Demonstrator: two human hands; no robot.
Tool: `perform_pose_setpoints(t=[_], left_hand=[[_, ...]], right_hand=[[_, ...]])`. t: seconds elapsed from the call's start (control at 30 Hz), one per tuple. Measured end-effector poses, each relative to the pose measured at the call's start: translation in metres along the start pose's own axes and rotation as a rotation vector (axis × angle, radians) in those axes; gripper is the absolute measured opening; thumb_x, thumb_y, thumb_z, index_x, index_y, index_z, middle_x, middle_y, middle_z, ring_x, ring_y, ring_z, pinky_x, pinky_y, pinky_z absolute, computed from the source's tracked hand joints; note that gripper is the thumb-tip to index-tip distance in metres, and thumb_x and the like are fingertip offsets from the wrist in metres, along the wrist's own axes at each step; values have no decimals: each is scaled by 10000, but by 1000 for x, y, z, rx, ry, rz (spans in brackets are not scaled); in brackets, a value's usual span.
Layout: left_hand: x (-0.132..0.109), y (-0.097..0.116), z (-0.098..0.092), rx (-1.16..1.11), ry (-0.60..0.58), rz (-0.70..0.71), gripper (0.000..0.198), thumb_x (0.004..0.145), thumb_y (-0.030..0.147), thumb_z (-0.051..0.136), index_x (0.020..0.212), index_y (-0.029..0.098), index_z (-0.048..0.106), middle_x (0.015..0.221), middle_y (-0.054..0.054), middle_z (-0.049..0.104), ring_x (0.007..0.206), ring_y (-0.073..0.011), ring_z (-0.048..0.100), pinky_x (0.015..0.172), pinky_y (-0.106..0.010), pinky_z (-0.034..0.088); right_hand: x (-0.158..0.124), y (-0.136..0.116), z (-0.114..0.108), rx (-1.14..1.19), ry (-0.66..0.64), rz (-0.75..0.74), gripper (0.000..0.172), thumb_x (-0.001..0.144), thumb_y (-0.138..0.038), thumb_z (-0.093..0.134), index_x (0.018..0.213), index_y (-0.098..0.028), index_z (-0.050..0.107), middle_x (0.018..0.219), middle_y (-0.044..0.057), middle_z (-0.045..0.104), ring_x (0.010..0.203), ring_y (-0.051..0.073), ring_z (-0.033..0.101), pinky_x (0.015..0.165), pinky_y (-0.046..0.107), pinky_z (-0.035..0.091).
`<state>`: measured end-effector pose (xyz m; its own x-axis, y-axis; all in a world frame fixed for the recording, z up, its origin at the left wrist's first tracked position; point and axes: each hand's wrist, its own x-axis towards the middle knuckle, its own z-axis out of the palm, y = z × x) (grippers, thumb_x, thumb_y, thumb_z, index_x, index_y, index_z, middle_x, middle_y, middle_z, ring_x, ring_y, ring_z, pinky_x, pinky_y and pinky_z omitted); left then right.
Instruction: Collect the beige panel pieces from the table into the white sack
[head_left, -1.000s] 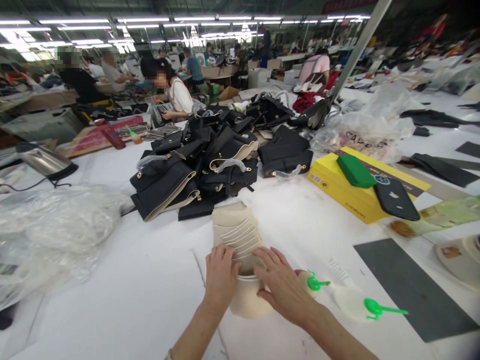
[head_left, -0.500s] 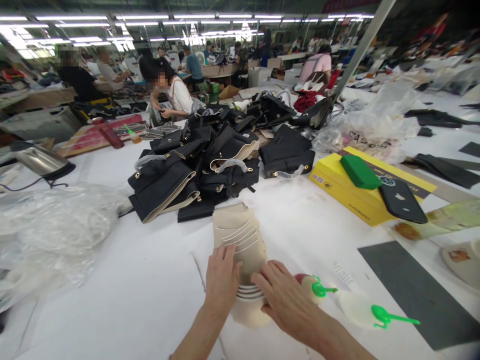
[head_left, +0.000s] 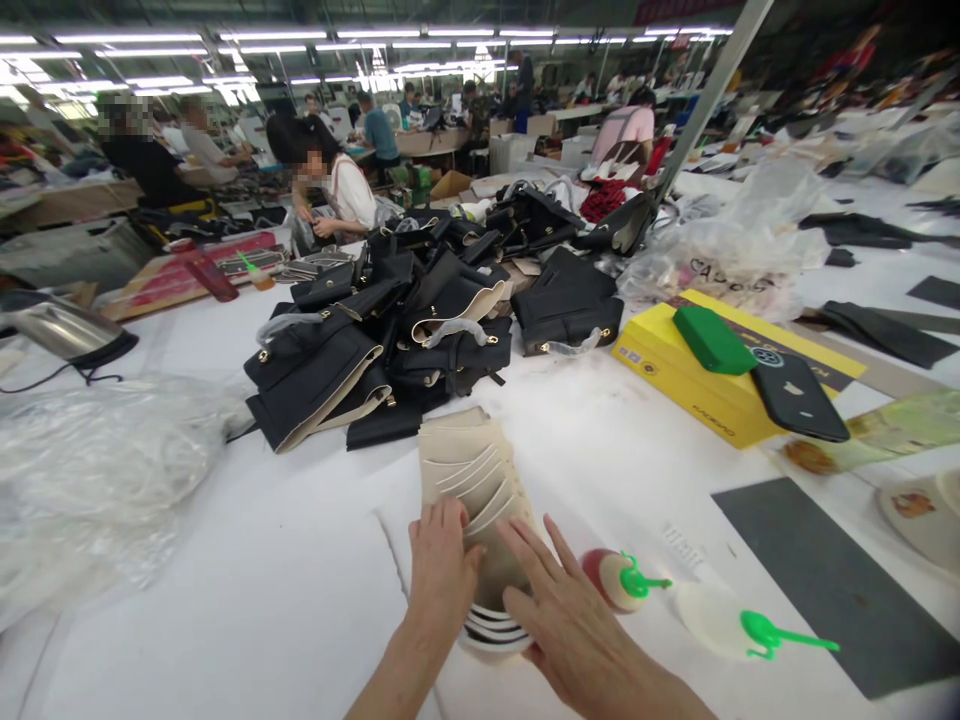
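Observation:
A stack of beige leather pieces (head_left: 495, 575) lies on the white table in front of me, fanned into overlapping layers at its far half. Its near end curls up, showing several pale edges. My left hand (head_left: 439, 575) is closed along the left side of the stack, fingertips on top and thumb over the middle. My right hand (head_left: 574, 615) rests on the right side with its fingers stretched out and apart; its underside is hidden. Right of that hand lie a red-and-cream bottle (head_left: 609, 580) with a green nozzle and a clear bottle (head_left: 712, 618) with a green spout.
Black leather bags (head_left: 442, 310) are heaped beyond the stack. Clear plastic (head_left: 112, 480) lies at left near a metal kettle (head_left: 67, 325). To the right are a yellow box (head_left: 675, 370) bearing a phone (head_left: 799, 393), and a dark grey sheet (head_left: 832, 580). A co-worker (head_left: 341, 190) sits across.
The right hand's fingers have spread and reached farther up the stack. The near end of the leather has curled up more, and the far layers have shifted apart. The view has turned slightly.

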<state>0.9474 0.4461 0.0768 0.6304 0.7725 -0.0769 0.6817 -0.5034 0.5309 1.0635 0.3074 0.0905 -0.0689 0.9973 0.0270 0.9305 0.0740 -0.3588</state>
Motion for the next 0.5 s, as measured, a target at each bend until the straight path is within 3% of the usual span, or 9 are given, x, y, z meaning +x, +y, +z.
perform_pose_setpoints(t=[0.1,0.2,0.27,0.37,0.43,0.5], left_hand=[[-9,2,-8,-220,-157,26,217,718,24,529,746,212,422,781,23,543,786,-173,499,749,-324,369],[-11,-2,-14,-374,-266,70,129,806,102,488,741,210,461,753,24,548,747,-154,505,702,-289,388],[-4,-8,-15,-381,-187,84,88,874,161,469,886,210,540,828,8,582,804,-164,528,750,-302,417],[14,-16,-11,-221,72,111,282,872,132,503,1141,215,523,1050,-37,574,1006,-206,505,887,-358,421],[26,-17,-7,-75,137,129,309,822,94,571,1109,201,537,1089,-51,552,1049,-235,469,923,-391,409],[33,-14,-3,13,125,122,270,772,83,632,1009,184,550,1048,-52,551,1011,-247,462,904,-403,414]], right_hand=[[9,3,-4,-56,3,-46,347,737,-202,805,972,-170,552,1543,191,195,1434,328,82,1170,569,38],[16,5,-5,-84,3,-49,422,723,-253,828,1033,-164,556,1288,154,499,1302,338,353,1162,587,99],[18,6,-4,-72,-8,-24,383,697,-230,842,950,-185,558,1062,71,563,1121,301,486,1153,580,146],[18,6,-3,-34,-18,-13,397,655,-212,864,876,-199,534,980,23,545,1013,264,502,1158,536,170],[17,7,-2,-8,-6,-9,393,661,-194,851,887,-202,529,970,7,544,979,247,496,1168,515,145],[16,7,0,35,19,-13,381,685,-142,803,951,-205,539,956,-11,547,940,228,491,1175,500,108]])
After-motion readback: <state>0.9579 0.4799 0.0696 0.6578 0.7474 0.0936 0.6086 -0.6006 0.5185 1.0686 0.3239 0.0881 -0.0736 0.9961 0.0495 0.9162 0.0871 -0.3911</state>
